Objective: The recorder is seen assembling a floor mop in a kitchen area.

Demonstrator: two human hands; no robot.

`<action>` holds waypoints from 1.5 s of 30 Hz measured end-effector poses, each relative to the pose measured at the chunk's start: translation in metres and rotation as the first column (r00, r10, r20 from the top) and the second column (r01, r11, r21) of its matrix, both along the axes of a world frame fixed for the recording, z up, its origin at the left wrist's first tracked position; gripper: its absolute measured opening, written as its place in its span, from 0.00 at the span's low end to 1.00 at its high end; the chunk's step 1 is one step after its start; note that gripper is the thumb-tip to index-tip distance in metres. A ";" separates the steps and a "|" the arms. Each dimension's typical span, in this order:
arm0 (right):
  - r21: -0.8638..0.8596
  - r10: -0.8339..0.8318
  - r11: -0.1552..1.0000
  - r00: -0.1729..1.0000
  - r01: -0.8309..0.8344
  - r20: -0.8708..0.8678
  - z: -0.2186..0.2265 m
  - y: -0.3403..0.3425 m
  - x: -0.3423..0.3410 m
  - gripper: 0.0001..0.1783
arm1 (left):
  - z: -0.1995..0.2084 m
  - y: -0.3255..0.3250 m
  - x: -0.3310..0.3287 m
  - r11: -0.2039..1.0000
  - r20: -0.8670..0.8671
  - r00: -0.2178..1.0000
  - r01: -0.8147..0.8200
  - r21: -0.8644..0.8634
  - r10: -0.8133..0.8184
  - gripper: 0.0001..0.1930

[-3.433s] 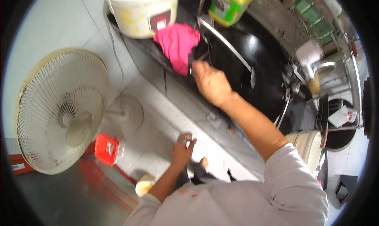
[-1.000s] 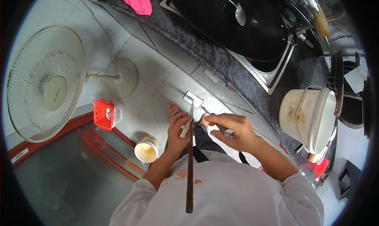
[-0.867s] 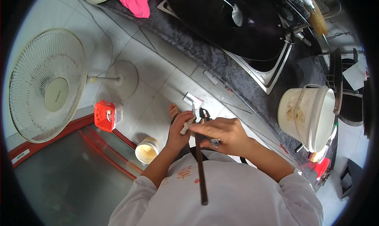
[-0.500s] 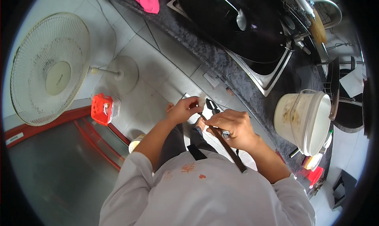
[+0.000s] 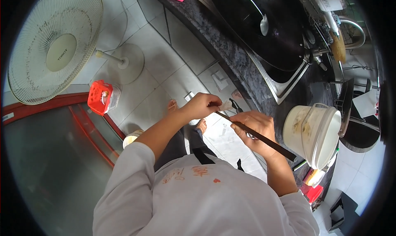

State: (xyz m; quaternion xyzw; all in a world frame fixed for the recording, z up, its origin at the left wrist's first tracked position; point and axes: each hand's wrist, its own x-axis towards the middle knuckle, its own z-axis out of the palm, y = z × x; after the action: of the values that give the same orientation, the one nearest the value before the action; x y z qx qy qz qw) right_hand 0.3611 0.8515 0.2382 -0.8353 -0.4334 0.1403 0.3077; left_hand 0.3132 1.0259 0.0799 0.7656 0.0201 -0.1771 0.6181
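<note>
My left hand (image 5: pixel 201 105) is closed in a pinch at the far end of a long, flat, dark brown strip (image 5: pixel 264 140). A whitish translucent scrap (image 5: pixel 225 105) shows by its fingertips. My right hand (image 5: pixel 258 130) is curled round a tool with a black end (image 5: pixel 235 106); a bit of shiny metal shows at the palm, but the grip hides the tool's kind. The strip passes over the right thumb and slants toward the lower right, its near end free above the forearm. Both hands are in front of my body, over the tiled floor.
To the right runs a dark stone counter (image 5: pixel 243 67) with a large black wok (image 5: pixel 264 25), a ladle (image 5: pixel 264 25) and a cream bucket (image 5: pixel 303 133). At left are a standing fan (image 5: pixel 62 52), a red-rimmed container (image 5: pixel 99 97) and a glass-topped red-framed cabinet (image 5: pixel 49 161).
The strip has swung so its near end points further right, over my right forearm. My right hand has turned and moved slightly right. The whole view has shifted a little.
</note>
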 end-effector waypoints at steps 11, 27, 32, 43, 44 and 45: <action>0.200 -0.040 0.980 0.979 -0.001 0.199 0.031 -0.040 -0.015 0.16 | 0.009 -0.033 -0.039 0.870 0.539 0.800 -0.439 0.225 0.264 0.08; -0.179 -0.194 0.927 0.831 0.329 0.522 -0.064 -0.152 -0.007 0.20 | -0.016 -0.055 -0.039 0.881 0.569 0.727 -0.473 0.009 0.384 0.07; -0.347 -0.154 0.887 0.902 0.306 0.402 -0.072 -0.167 -0.003 0.33 | -0.022 -0.058 -0.037 0.849 0.567 0.697 -0.529 -0.008 0.440 0.08; -0.155 -0.590 0.794 0.686 0.587 -0.426 -0.053 -0.065 0.007 0.19 | -0.031 -0.060 -0.045 0.880 0.558 0.711 -0.469 -0.079 0.429 0.10; -0.268 -0.534 0.845 0.726 0.462 -0.432 -0.062 -0.044 0.020 0.22 | -0.034 -0.062 -0.046 0.874 0.552 0.710 -0.479 -0.077 0.438 0.10; -0.375 -0.475 0.868 0.759 0.324 -0.445 -0.070 -0.023 0.033 0.25 | -0.037 -0.065 -0.047 0.879 0.567 0.708 -0.473 -0.063 0.421 0.11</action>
State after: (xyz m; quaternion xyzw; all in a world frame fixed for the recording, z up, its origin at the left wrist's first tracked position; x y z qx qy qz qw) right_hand 0.3943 0.8280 0.1679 -0.8726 -0.1186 0.3516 0.3176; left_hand 0.2665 0.9605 0.0430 0.7810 0.0288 0.2134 0.5863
